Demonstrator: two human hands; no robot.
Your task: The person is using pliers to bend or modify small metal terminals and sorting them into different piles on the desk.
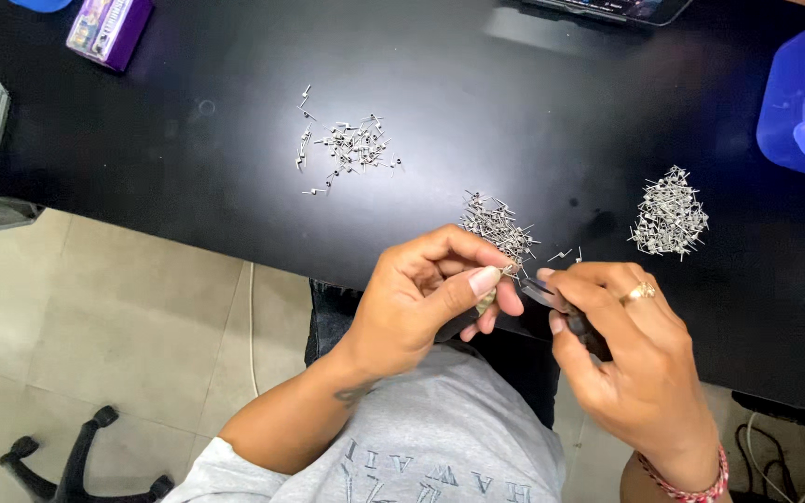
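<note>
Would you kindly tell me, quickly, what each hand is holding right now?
Left hand: closed, pinching a small metal part between thumb and fingers.
Right hand: closed around a dark hand tool, its tip meeting the part.

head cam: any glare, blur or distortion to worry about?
Head view: soft glare washes the black tabletop at upper centre; the wire piles stay sharp; the left hand and right hand are crisp, but the small dark tool between them is hard to read; slight wide-angle bending at the edges.
</note>
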